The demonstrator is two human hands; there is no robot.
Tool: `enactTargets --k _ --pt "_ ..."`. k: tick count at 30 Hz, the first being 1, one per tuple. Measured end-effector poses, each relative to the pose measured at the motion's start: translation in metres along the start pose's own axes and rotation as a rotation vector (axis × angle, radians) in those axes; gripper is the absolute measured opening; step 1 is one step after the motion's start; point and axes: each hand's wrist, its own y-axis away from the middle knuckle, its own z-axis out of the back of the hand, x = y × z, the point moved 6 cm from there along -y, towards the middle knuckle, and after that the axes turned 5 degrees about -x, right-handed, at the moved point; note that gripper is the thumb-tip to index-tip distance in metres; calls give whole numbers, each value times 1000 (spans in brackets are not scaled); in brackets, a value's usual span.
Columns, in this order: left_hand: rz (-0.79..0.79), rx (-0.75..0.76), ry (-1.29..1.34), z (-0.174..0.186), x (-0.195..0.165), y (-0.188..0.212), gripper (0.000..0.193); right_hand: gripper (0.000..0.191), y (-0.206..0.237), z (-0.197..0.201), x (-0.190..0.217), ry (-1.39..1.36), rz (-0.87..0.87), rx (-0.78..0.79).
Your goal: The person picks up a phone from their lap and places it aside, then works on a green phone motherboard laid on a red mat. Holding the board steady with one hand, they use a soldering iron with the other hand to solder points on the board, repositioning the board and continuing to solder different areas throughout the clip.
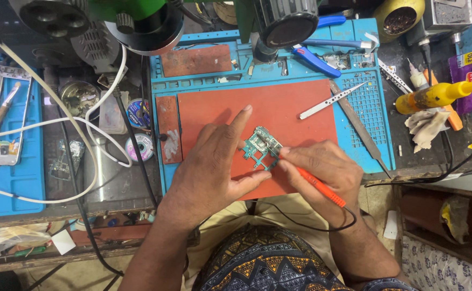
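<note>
A small green circuit board (259, 146) lies on the red mat (295, 105) of a blue work mat (362, 108). My left hand (214, 167) rests on the red mat just left of the board, forefinger stretched out, thumb near the board's lower edge; it holds nothing. My right hand (322, 170) grips an orange pen-shaped probe (319, 186) with a black cable, its tip touching the board's right side.
Metal tweezers (330, 101) and a flat metal tool (359, 126) lie right of the board. Blue-handled pliers (316, 62) sit at the back. A yellow squeeze bottle (435, 96), a rag, solder spools (145, 146), white cables and a phone frame (1, 116) crowd the sides. Microscope overhead.
</note>
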Motion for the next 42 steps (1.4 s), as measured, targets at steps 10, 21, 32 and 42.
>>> enactTargets --k 10,21,32,42 --pt "126 71 60 -3 6 1 106 26 1 -2 4 7 66 21" --pt "20 0 1 0 -1 1 106 25 1 -1 3 -13 26 24" --pt "-30 -20 17 0 -2 2 106 27 3 -2 3 2 5 12" --pt "3 -12 -9 0 0 2 106 26 4 -1 3 -15 21 -7"
